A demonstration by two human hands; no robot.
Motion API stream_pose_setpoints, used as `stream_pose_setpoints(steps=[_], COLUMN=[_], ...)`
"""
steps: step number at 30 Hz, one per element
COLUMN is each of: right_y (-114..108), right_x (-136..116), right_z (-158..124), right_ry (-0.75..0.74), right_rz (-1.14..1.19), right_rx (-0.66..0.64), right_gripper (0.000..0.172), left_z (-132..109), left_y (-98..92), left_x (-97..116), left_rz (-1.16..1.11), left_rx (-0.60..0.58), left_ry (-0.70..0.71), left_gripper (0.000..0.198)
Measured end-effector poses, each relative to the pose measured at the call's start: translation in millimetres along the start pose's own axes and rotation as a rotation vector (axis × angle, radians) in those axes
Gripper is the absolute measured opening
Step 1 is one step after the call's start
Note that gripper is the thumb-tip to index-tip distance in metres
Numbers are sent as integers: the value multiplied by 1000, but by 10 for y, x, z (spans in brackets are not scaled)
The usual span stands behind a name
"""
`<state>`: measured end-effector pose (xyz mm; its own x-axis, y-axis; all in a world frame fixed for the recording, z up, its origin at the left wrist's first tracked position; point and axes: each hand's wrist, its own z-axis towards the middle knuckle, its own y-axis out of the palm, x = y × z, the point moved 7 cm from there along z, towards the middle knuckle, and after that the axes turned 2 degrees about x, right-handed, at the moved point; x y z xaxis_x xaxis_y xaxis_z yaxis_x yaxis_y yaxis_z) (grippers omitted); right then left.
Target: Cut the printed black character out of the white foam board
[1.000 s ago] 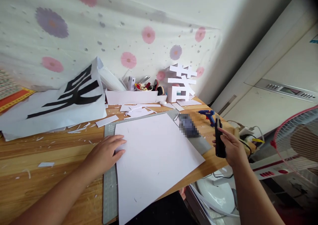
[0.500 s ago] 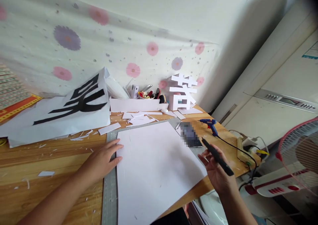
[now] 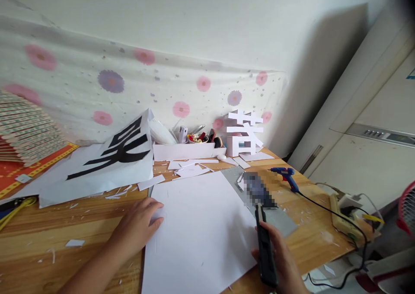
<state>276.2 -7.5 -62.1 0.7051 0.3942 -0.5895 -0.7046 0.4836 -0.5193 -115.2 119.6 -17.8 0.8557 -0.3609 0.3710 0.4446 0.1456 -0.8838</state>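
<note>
A large white sheet of board [image 3: 197, 225] lies over a grey cutting mat [image 3: 282, 222], whose right part sticks out. My left hand [image 3: 142, 218] rests at the sheet's left edge, fingers stretched onto it, holding nothing. At the sheet's right edge, my right hand [image 3: 280, 250] is wrapped round a black utility knife [image 3: 266, 246]. The knife's tip points away from me, toward a dark, blurred-out flat object [image 3: 259, 190] on the mat.
White offcuts [image 3: 193, 169] lie behind the sheet, before a long white box [image 3: 181, 151] of tools. A standing white character [image 3: 244, 134], a blue glue gun [image 3: 288, 177] and a power strip [image 3: 345, 220] are farther right. Printed paper [image 3: 113, 168] lies left.
My view has shifted, and the sheet now covers more of the mat's left side. The knife has turned from slanting to nearly upright in view. My left hand stays on the sheet's edge.
</note>
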Motion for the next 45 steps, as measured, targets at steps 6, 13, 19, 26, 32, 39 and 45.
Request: stream_pose_setpoints(steps=[6, 13, 19, 26, 32, 39, 45], right_y=[-157, -285, -264, -121, -160, -199, -269], right_x=[-178, -211, -209, -282, -203, -136, -98], right_z=[37, -26, 20, 67, 132, 107, -37], right_ry=[154, 238, 287, 375, 438, 474, 519], right_rz=[-4, 41, 146, 558, 700, 664, 537], right_rx=[111, 267, 213, 237, 379, 502, 532], right_gripper=[43, 37, 43, 51, 64, 47, 28], left_z=[29, 34, 35, -54, -70, 27, 111], left_y=[-22, 63, 67, 215, 222, 16, -187], left_x=[49, 14, 94, 256, 225, 55, -149], left_rz=[74, 92, 166, 211, 168, 51, -8], left_rx=[-109, -149, -144, -319, -316, -116, -8], left_ry=[-13, -60, -20, 45, 38, -76, -143], left_gripper=[49, 52, 57, 68, 66, 53, 37])
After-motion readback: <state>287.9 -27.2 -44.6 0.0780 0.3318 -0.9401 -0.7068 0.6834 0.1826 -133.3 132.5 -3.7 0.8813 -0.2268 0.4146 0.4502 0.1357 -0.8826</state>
